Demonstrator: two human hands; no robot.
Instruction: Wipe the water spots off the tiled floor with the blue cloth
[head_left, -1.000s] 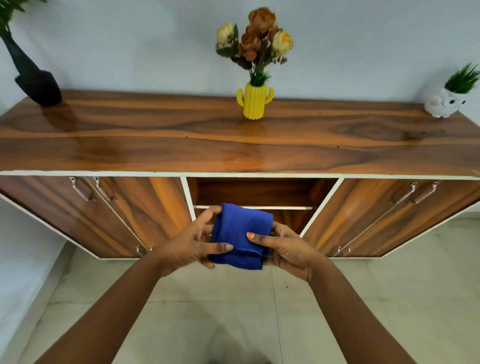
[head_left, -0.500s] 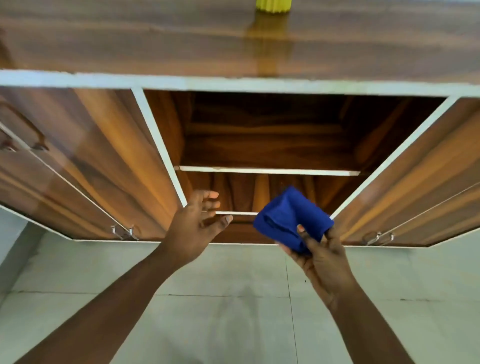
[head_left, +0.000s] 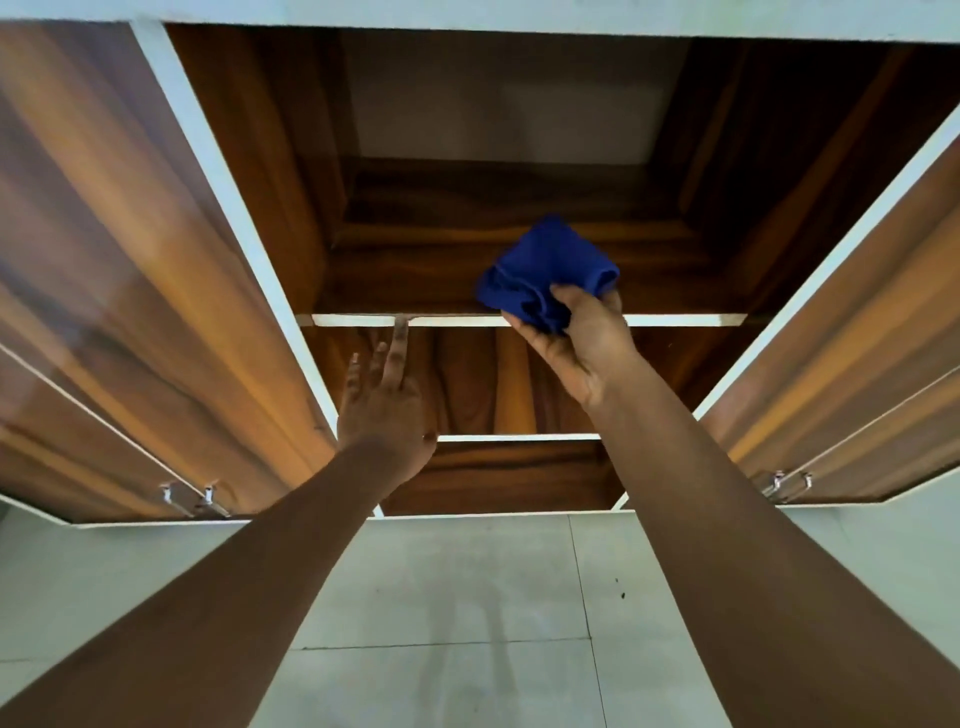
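The blue cloth (head_left: 545, 270) is bunched up and my right hand (head_left: 576, 343) grips it from below, at the front edge of the upper shelf (head_left: 675, 320) in the cabinet's open middle bay. My left hand (head_left: 384, 395) reaches forward with straight fingers; one fingertip touches the white shelf edge. The pale tiled floor (head_left: 467, 597) lies below my forearms. I cannot make out water spots on it, only a small dark speck (head_left: 622, 595).
The wooden cabinet has shut doors on the left (head_left: 130, 312) and right (head_left: 857, 364), with metal handles (head_left: 192, 499) low down. A lower shelf (head_left: 519, 438) sits under the upper one. Grout lines cross the floor.
My view has dropped and come closer to the cabinet. My right hand carried the cloth up to the upper shelf. My left hand stretched forward to the shelf edge.
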